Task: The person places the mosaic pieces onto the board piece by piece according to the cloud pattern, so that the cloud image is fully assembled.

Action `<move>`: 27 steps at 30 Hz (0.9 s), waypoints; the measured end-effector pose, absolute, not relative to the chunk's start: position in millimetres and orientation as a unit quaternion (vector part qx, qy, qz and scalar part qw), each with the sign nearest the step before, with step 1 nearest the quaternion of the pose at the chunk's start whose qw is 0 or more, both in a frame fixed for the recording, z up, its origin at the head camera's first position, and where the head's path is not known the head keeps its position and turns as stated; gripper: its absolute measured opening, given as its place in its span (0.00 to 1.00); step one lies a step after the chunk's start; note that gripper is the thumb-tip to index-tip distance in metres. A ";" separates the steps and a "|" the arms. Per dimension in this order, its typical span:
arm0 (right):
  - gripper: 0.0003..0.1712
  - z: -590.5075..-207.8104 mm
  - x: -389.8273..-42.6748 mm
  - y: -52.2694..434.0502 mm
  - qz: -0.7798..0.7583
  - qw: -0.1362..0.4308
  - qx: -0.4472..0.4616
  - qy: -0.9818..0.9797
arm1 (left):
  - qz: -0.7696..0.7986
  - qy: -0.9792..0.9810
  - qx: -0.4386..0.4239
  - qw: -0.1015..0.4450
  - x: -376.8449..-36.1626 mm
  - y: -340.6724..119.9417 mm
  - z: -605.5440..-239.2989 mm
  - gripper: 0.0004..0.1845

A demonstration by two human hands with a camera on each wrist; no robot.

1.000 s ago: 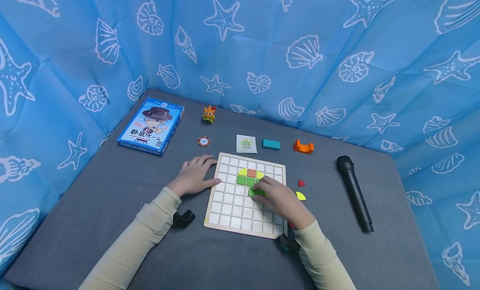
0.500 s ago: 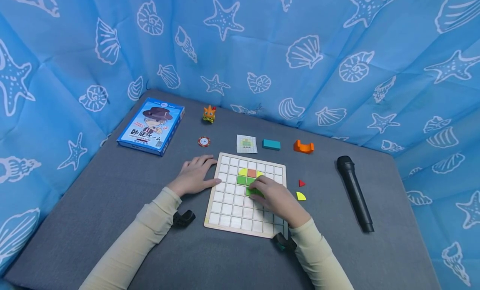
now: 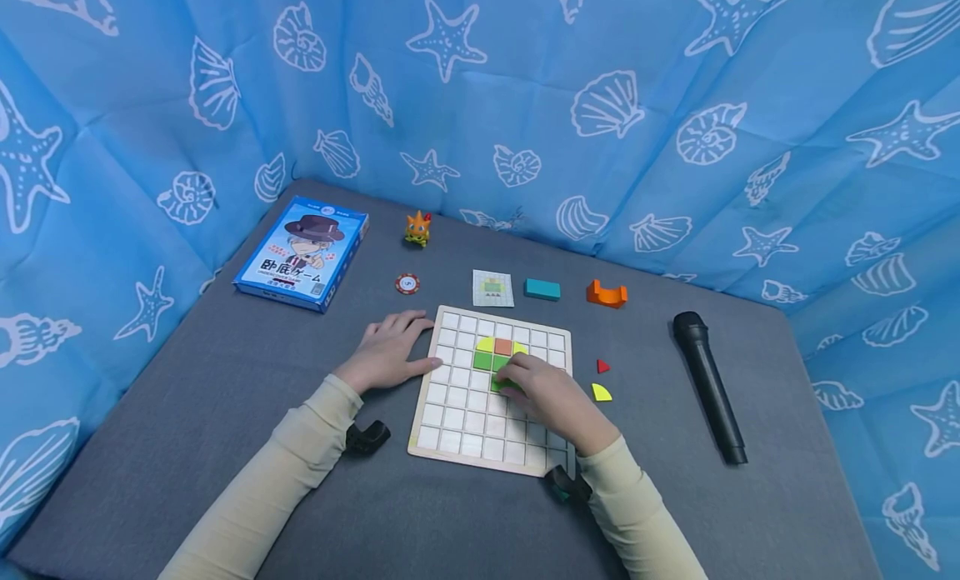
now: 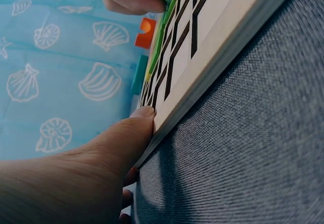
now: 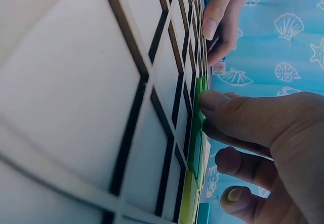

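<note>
A white gridded wooden board (image 3: 453,417) lies in the middle of the table. Orange (image 3: 503,347), yellow (image 3: 486,344) and green tiles (image 3: 483,360) sit together on its upper part. My right hand (image 3: 551,397) reaches over the board from the right, thumb and index finger pinching a green tile (image 3: 495,386) in the row below. In the right wrist view the thumb (image 5: 215,102) is right on the green surface; other tiles are partly hidden by this hand. My left hand (image 3: 390,351) rests at the board's left edge, its thumb (image 4: 144,113) touching the rim.
A red triangle (image 3: 603,366) and a yellow quarter-round tile (image 3: 602,392) lie right of the board. Behind it are a pattern card (image 3: 492,288), a teal block (image 3: 542,289) and an orange arch block (image 3: 607,294). A microphone (image 3: 708,388), boxed game (image 3: 303,253), poker chip (image 3: 408,283) and toy figure (image 3: 417,228) surround these.
My right hand has shifted slightly left over the board, and the green tile at its fingertips has moved left with it. The left hand has stayed in place.
</note>
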State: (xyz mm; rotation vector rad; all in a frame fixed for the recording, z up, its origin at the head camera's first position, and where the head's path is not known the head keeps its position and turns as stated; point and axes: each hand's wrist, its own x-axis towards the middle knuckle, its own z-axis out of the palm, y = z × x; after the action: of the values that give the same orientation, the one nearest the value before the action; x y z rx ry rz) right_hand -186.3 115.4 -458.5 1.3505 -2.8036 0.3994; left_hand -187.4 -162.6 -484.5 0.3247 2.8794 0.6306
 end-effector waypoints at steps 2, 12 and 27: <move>0.12 -458.6 -186.2 115.6 0.128 0.003 0.429 -0.894 | 0.213 0.967 0.111 0.087 -187.5 -162.2 -484.3 0.37; 0.12 -459.7 -185.0 115.8 0.135 0.000 0.426 -0.895 | 0.214 0.967 0.107 0.090 -187.5 -161.9 -483.8 0.37; 0.13 -443.4 -182.5 140.7 0.130 -0.030 0.367 -0.920 | 0.219 0.966 0.104 0.094 -186.3 -161.2 -482.0 0.37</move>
State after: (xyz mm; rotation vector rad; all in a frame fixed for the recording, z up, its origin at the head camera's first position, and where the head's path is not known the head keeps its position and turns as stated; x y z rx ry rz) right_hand -182.5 140.7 -443.4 1.1769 -2.9486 0.4163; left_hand -186.3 -161.2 -482.0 0.3076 2.8645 0.6505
